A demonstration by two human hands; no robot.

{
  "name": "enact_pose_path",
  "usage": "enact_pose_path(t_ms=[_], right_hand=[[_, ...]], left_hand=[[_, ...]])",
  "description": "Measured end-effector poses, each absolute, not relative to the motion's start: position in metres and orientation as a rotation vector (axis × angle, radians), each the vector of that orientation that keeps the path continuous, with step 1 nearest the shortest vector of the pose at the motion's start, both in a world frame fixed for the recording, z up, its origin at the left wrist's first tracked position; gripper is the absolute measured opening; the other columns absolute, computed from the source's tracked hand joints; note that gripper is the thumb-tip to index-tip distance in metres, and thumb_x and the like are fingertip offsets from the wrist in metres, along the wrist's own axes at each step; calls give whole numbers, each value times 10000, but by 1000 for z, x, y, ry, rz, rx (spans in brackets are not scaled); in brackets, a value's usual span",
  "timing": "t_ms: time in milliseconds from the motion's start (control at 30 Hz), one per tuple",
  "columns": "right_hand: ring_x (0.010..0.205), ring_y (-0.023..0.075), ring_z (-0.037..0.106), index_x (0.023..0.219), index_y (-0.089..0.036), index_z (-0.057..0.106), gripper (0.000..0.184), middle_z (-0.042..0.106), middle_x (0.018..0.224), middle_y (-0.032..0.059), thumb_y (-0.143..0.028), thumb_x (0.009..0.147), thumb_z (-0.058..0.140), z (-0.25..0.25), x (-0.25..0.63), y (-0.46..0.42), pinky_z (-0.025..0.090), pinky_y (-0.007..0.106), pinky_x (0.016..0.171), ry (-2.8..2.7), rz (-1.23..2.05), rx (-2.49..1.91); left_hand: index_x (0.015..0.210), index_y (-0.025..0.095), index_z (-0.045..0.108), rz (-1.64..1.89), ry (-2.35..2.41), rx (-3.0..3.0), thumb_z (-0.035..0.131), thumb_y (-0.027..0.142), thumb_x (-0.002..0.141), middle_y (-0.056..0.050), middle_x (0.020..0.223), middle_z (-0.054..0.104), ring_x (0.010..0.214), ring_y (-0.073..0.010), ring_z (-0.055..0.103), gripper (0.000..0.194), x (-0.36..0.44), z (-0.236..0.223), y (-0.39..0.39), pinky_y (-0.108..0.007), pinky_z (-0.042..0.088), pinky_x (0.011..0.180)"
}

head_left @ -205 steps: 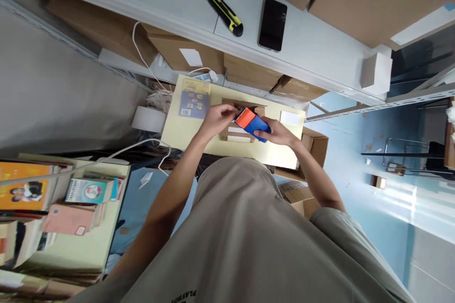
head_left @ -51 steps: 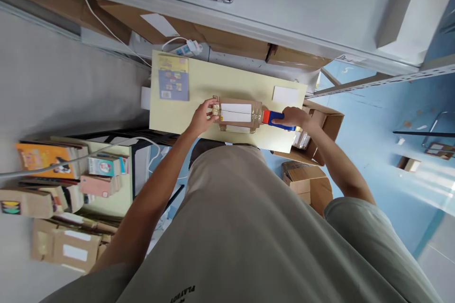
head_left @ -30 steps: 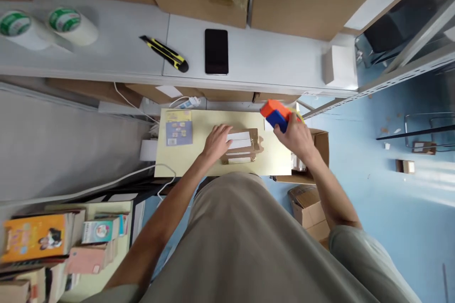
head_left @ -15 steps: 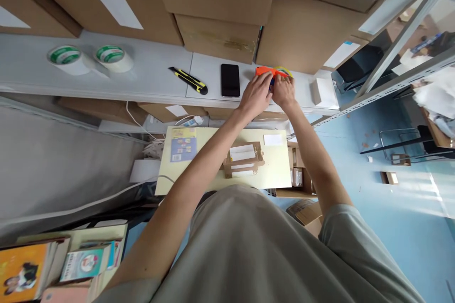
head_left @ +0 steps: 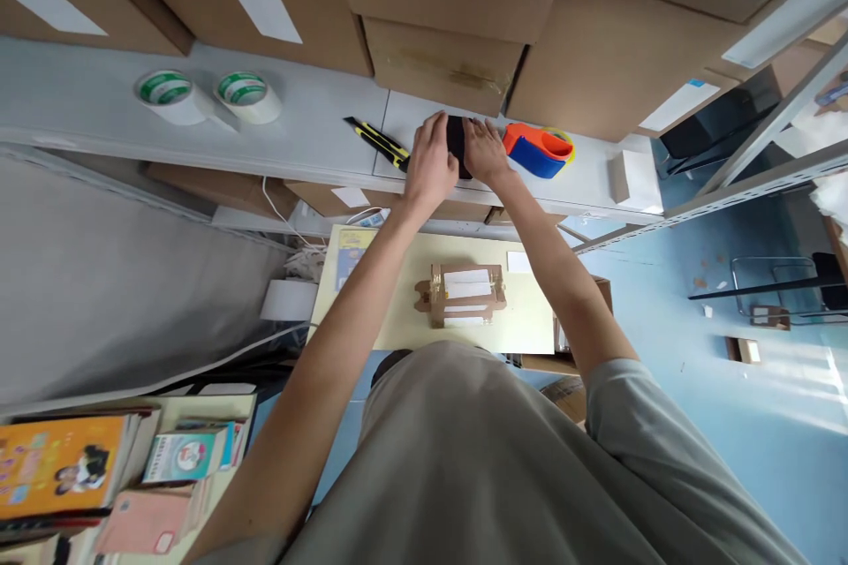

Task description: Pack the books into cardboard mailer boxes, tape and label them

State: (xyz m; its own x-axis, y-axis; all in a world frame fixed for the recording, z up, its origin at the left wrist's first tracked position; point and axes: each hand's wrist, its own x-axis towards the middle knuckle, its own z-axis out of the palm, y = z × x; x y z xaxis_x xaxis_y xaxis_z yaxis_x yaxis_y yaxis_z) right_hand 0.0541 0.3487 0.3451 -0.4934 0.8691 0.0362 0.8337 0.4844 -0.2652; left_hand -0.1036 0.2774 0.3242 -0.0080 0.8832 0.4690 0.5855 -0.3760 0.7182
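Observation:
The black phone [head_left: 457,139] lies on the grey shelf, partly covered by my fingers. My left hand [head_left: 432,161] is closed at its left edge, over the near end of the yellow-and-black utility knife [head_left: 377,141]. From the other side, my right hand [head_left: 485,148] grips the phone's right edge with bent fingers. Just right of that hand stands the orange-and-blue tape dispenser [head_left: 538,150], with no hand on it. Below, on the pale yellow table [head_left: 404,331], sits a taped cardboard package [head_left: 467,284] with white labels.
Two tape rolls [head_left: 248,97] stand on the shelf's left part. A white block [head_left: 634,181] is at its right end, and large cardboard boxes [head_left: 443,62] line its back. Books [head_left: 185,455] are piled at lower left. An upright post frames the right side.
The tape dispenser went from the table area up to the shelf and was let go there. Both hands have since moved left onto the phone. The cardboard package was left on the table.

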Motion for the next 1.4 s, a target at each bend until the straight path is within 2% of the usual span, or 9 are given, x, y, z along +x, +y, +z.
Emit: enact_pose_path(t_ms=[167, 267, 367, 467, 700, 867, 1067, 1267, 1400], right_hand=[[1738, 210, 443, 1769, 11, 406, 584, 550, 1825, 251, -193, 1233, 297, 333, 82, 318, 270, 516, 1494, -2383, 342, -1448], [1614, 274, 612, 1694, -140, 534, 574, 658, 1714, 212, -349, 1254, 231, 310, 122, 244, 493, 552, 1379, -2178, 384, -1369], [1636, 331, 606, 1610, -189, 607, 544, 648, 1705, 239, -453, 1238, 311, 270, 162, 149, 562, 578, 1316, -2020, 439, -1528], [1708, 397, 530, 1562, -175, 648, 523, 576, 1774, 276, -474, 1193, 429, 226, 192, 74, 534, 616, 1342, -1951, 502, -1765], [1219, 399, 851, 1641, -116, 589, 600, 860, 1354, 264, -415, 1121, 551, 167, 210, 16, 648, 476, 1048, -1787, 1007, -2119], [1089, 351, 867, 1430, -165, 721, 482, 896, 1183, 221, -475, 1165, 463, 161, 208, 5, 590, 344, 875, -1700, 1039, -2058], [939, 328, 816, 1301, -199, 736, 486, 875, 1040, 177, -572, 1160, 458, 159, 209, 3, 538, 330, 815, -1719, 1026, -2022], [684, 236, 562, 1007, -239, 704, 501, 707, 736, 63, -589, 1163, 381, 155, 206, 8, 426, 327, 707, -1703, 968, -2126], [696, 207, 523, 819, -251, 628, 551, 635, 663, 30, -663, 1142, 458, 162, 208, 19, 421, 307, 671, -1687, 1030, -2102]], left_hand=[[1651, 251, 594, 1488, 1712, 1678, 675, 253, 1108, -145, 1681, 657, 1587, -309, 651, 549, -143, 285, 193, -472, 540, 1366], [1495, 214, 685, 1367, 1911, 1336, 625, 259, 1120, -167, 1536, 761, 1382, -294, 784, 383, -145, 229, 114, -449, 656, 1219], [1338, 158, 743, 995, 1895, 1018, 692, 218, 1051, -198, 1380, 839, 1238, -321, 855, 298, -124, 178, 43, -464, 690, 1157], [1335, 166, 753, 828, 1718, 945, 773, 239, 1003, -177, 1360, 864, 1253, -326, 861, 341, -95, 149, 3, -457, 693, 1152], [1566, 184, 705, 697, 1719, 1039, 850, 92, 887, -163, 1483, 835, 1362, -338, 829, 700, -62, 122, -20, -480, 657, 1224], [1508, 225, 736, 763, 1804, 1044, 838, 134, 956, -122, 1481, 838, 1331, -321, 837, 569, -60, 119, -38, -497, 661, 1245], [1625, 145, 655, 827, 1699, 1121, 795, 229, 973, -196, 1706, 680, 1407, -298, 792, 672, -75, 124, -35, -398, 666, 1210], [1143, 205, 871, 671, 1791, 1191, 724, 420, 1093, -106, 1133, 909, 1104, -320, 857, 265, -80, 134, -18, -363, 647, 955], [760, 216, 777, 502, 2009, 1210, 778, 479, 1053, -110, 854, 855, 884, -303, 786, 394, -73, 146, 6, -340, 501, 764]])
